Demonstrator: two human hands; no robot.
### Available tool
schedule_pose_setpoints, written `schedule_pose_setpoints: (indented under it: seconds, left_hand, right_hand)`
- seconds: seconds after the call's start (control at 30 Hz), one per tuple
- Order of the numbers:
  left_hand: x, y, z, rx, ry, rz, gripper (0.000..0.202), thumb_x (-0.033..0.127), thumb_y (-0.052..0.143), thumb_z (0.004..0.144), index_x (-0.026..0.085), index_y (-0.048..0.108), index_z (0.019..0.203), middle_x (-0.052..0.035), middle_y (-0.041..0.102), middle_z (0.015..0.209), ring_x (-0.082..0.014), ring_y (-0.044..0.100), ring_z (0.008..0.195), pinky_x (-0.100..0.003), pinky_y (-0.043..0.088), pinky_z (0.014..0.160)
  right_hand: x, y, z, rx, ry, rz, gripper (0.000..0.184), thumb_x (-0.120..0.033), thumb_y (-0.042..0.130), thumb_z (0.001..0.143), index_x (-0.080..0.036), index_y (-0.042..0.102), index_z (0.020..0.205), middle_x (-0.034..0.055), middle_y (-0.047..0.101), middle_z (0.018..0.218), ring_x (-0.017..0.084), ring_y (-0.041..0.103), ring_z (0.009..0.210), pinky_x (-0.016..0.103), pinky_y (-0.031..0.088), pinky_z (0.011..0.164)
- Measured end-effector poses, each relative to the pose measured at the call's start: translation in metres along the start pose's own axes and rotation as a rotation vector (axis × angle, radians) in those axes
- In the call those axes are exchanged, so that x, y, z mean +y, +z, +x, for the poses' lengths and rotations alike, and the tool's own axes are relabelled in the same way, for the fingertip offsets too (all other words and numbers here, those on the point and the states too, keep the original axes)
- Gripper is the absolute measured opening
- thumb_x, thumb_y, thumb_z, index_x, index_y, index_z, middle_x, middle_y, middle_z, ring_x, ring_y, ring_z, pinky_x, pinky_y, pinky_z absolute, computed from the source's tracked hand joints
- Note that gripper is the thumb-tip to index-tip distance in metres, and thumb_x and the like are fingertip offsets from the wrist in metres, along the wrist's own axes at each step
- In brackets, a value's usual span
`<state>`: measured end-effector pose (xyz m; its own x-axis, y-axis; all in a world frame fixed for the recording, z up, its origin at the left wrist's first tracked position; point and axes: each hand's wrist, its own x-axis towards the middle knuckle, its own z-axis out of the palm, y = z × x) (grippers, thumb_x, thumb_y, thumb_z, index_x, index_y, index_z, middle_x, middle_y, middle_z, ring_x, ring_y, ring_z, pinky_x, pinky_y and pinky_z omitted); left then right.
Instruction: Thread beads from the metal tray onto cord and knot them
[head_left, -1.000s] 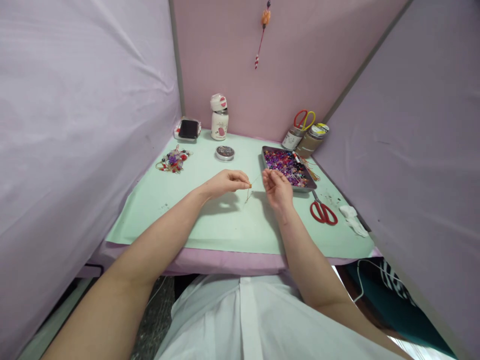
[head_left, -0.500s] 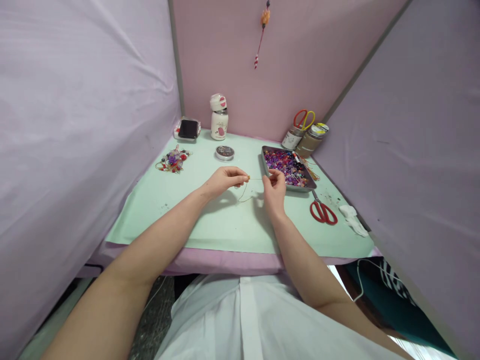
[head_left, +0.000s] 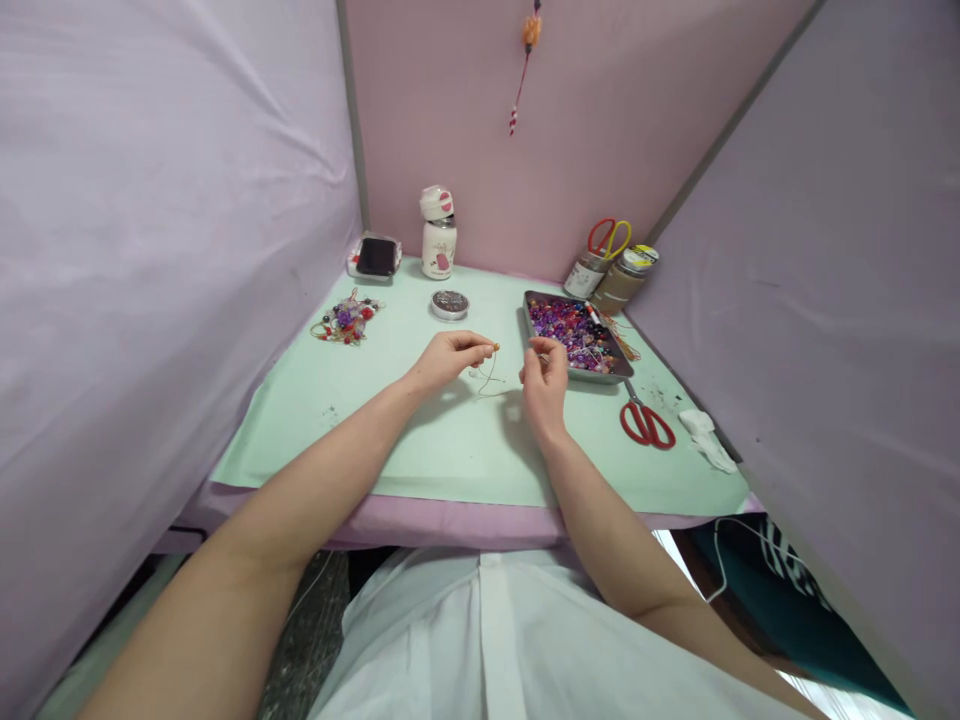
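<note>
My left hand [head_left: 454, 355] is closed in a pinch over the middle of the table, thumb and forefinger on a small orange bead [head_left: 496, 347]. From the bead a thin cord [head_left: 487, 384] hangs in a slack loop toward the tabletop. My right hand [head_left: 545, 378] is a short way to the right, beside the bead tray, with its fingers curled in. Whether something small sits between those fingertips is too fine to make out.
A metal tray [head_left: 626, 374] of purple and red beads lies at right, red-handled scissors [head_left: 646, 424] below it. Behind stand a white bottle [head_left: 439, 248], a round tin [head_left: 450, 306] and jars [head_left: 624, 280]. Strung beads [head_left: 349, 320] lie at left.
The thread stretched straight between my hands no longer spans the gap, and the cord hangs loose from the bead. My right hand has shifted slightly left and its fingers have curled.
</note>
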<state>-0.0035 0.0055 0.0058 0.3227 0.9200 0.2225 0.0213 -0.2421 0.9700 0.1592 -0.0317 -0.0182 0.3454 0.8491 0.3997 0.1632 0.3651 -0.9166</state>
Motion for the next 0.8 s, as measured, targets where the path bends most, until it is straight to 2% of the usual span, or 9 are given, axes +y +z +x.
schedule_pose_setpoints:
  seconds: [0.07,0.17,0.23,0.3,0.4,0.5,0.57,0.73,0.8]
  left_hand:
    - [0.0,0.001,-0.001,-0.019,0.01,0.008,0.028,0.038,0.067,0.07,0.014,0.072,0.085,-0.0048,0.068,0.079,-0.0114,0.054,0.068,-0.027,0.044,0.068]
    - [0.002,0.004,-0.003,-0.05,0.039,0.036,0.026,0.034,0.064,0.072,0.013,0.072,0.085,-0.0062,0.069,0.083,-0.0135,0.058,0.074,-0.027,0.045,0.072]
    - [0.002,0.006,-0.004,-0.05,0.05,0.057,0.025,0.032,0.063,0.072,0.013,0.072,0.084,-0.007,0.069,0.085,-0.0148,0.06,0.077,-0.028,0.045,0.073]
    - [0.0,0.007,-0.004,-0.036,0.066,0.099,0.023,0.03,0.062,0.072,0.013,0.073,0.084,-0.0068,0.07,0.085,-0.0151,0.061,0.078,-0.027,0.045,0.074]
    - [-0.004,0.008,-0.002,-0.021,0.086,0.167,0.021,0.028,0.06,0.073,0.014,0.073,0.083,-0.0061,0.07,0.086,-0.0149,0.061,0.079,-0.027,0.045,0.075]
    - [-0.008,0.009,-0.001,-0.013,0.077,0.181,0.021,0.027,0.061,0.072,0.014,0.074,0.082,-0.0063,0.071,0.086,-0.0153,0.061,0.079,-0.027,0.045,0.074]
    - [-0.008,0.01,-0.001,-0.012,0.055,0.159,0.021,0.028,0.062,0.071,0.014,0.074,0.082,-0.0068,0.071,0.085,-0.0153,0.061,0.078,-0.028,0.045,0.074]
    - [-0.003,0.011,-0.003,0.024,-0.08,0.025,0.026,0.032,0.066,0.068,0.013,0.074,0.084,-0.0067,0.069,0.078,-0.0136,0.056,0.07,-0.029,0.044,0.07]
    - [-0.001,0.011,-0.004,0.031,-0.119,-0.033,0.028,0.033,0.068,0.066,0.013,0.074,0.084,-0.006,0.068,0.075,-0.0128,0.054,0.068,-0.03,0.043,0.07]
  right_hand:
    - [-0.003,0.006,-0.004,-0.126,0.09,0.161,0.021,-0.038,0.055,0.082,-0.025,0.052,0.098,0.0024,0.053,0.098,0.013,0.056,0.081,0.03,0.05,0.074]
    - [-0.006,0.014,-0.007,-0.264,0.305,0.383,0.023,-0.042,0.058,0.079,-0.024,0.051,0.092,0.0006,0.057,0.092,0.013,0.059,0.082,0.03,0.05,0.074]
    - [-0.006,0.017,-0.007,-0.305,0.427,0.429,0.026,-0.045,0.058,0.078,-0.024,0.049,0.09,-0.0006,0.059,0.083,0.012,0.059,0.072,0.027,0.048,0.065]
    - [-0.006,0.016,-0.006,-0.312,0.472,0.387,0.026,-0.045,0.058,0.077,-0.023,0.049,0.089,-0.0029,0.056,0.072,0.01,0.052,0.057,0.023,0.041,0.053]
    - [-0.004,0.013,-0.005,-0.257,0.332,0.217,0.023,-0.041,0.059,0.077,-0.023,0.051,0.088,-0.0055,0.049,0.063,0.008,0.042,0.051,0.022,0.033,0.048]
    - [-0.004,0.01,-0.005,-0.19,0.099,0.049,0.018,-0.036,0.06,0.077,-0.021,0.052,0.084,-0.0035,0.051,0.069,0.01,0.046,0.06,0.024,0.038,0.057]
    - [-0.004,0.009,-0.005,-0.172,0.006,-0.017,0.015,-0.034,0.058,0.078,-0.02,0.052,0.08,-0.002,0.053,0.072,0.011,0.047,0.064,0.025,0.039,0.061]
    - [-0.003,0.007,-0.005,-0.276,-0.064,-0.075,0.016,-0.036,0.055,0.082,-0.021,0.052,0.081,-0.0019,0.052,0.072,0.011,0.045,0.063,0.026,0.038,0.061]
    - [-0.003,0.006,-0.004,-0.273,-0.056,-0.056,0.016,-0.036,0.055,0.082,-0.021,0.051,0.081,-0.0019,0.051,0.073,0.011,0.045,0.064,0.026,0.038,0.061]
